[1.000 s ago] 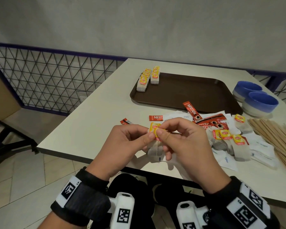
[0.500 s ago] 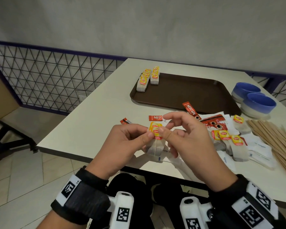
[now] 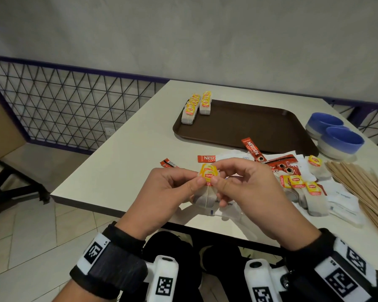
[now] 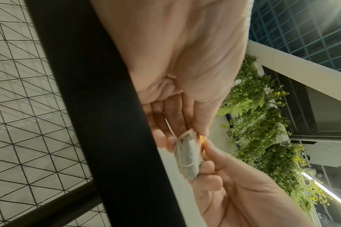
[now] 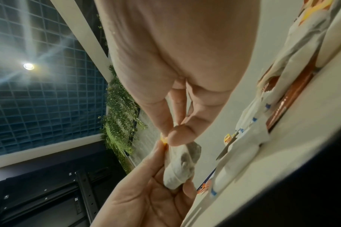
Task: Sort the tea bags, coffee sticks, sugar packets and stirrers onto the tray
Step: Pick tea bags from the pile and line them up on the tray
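Both hands hold a small stack of tea bags [image 3: 206, 194] with yellow Lipton tags above the table's near edge. My left hand [image 3: 172, 188] pinches the tags and cradles the bags [image 4: 187, 155]; my right hand [image 3: 234, 184] pinches the same tags from the right [image 5: 180, 165]. The brown tray [image 3: 249, 127] lies beyond, with two rows of tea bags [image 3: 195, 107] at its far left corner. Loose tea bags [image 3: 310, 192], red coffee sticks [image 3: 252, 149], white sugar packets [image 3: 343, 203] and wooden stirrers [image 3: 362, 192] lie on the table to the right.
Two blue bowls [image 3: 336, 136] stand right of the tray. The white table [image 3: 129, 153] has bare surface on its left side. A dark wire-mesh railing [image 3: 63, 105] runs behind it on the left, with tiled floor below.
My right fingers shifted on the tags, opening slightly and pinching again. The stack stayed in about the same place between both hands.
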Demonstrator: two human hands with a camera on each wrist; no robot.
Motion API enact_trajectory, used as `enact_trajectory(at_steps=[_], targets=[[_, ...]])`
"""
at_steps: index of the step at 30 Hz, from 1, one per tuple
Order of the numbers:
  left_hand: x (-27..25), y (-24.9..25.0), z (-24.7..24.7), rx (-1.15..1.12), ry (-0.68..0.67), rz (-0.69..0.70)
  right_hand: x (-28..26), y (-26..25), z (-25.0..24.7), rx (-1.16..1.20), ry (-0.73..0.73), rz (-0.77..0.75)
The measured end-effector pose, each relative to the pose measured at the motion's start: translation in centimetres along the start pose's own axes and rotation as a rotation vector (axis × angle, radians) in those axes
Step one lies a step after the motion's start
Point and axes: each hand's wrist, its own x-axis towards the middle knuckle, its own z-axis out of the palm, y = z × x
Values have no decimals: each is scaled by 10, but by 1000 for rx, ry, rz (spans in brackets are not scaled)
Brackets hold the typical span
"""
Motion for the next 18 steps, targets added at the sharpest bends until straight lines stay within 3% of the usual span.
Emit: enact_trajectory(at_steps=[7, 10, 14, 18], targets=[[-2, 1, 3, 19, -8, -22, 13, -34, -17, -345, -275, 23], [0, 0, 1, -44, 76, -27, 38, -55, -34, -382, -337, 96], [9, -4, -4, -167, 170, -77, 103, -80, -58, -394, -303, 200], [12, -3, -11, -150, 123, -68, 183, -85, -59, -365, -211, 252]])
